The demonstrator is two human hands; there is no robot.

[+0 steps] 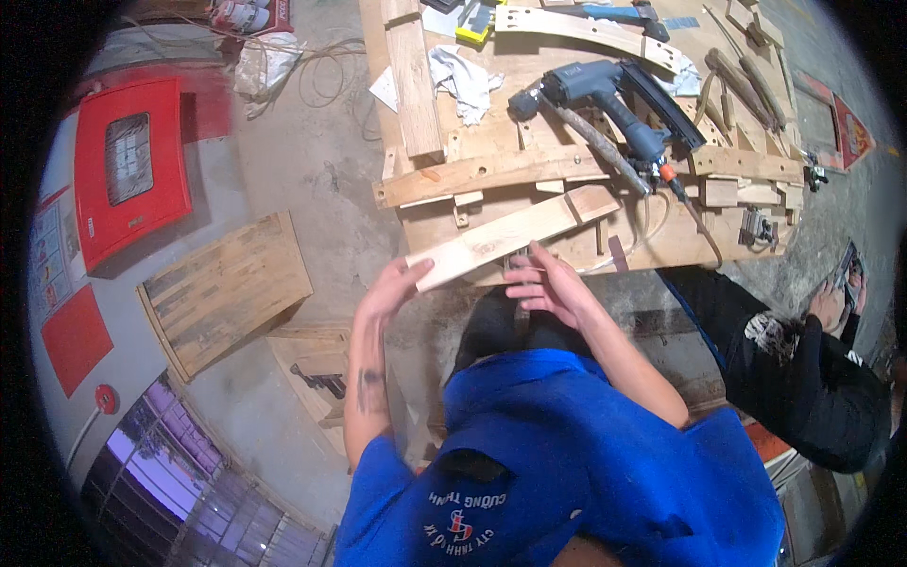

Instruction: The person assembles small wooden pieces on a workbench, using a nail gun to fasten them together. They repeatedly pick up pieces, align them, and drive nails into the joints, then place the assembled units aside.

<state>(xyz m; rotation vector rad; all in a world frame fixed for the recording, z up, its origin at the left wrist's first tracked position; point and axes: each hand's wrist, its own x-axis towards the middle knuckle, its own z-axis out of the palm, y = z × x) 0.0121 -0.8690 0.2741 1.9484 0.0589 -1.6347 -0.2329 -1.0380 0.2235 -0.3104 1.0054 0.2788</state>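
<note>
My left hand [389,286] grips the left end of a pale wooden board [505,236], thumb on top. The board slants up to the right over the near edge of the workbench [675,248], and its far right end has a darker tone. Just below the board's middle is my right hand [553,286], fingers spread and thumb close to the board's lower edge; it holds nothing that shows. Beyond the board, a curved wooden rail [520,168] with holes runs across the bench. A grey-blue nail gun [605,99] rests behind that rail.
At the bench's back lie another curved slat [586,36], a white rag [465,80] and several wooden sticks [746,85]. A hose [694,222] trails off the nail gun. A wooden panel [227,288] stands left, near a red wall cabinet [132,175]. A person in black [803,378] sits at right.
</note>
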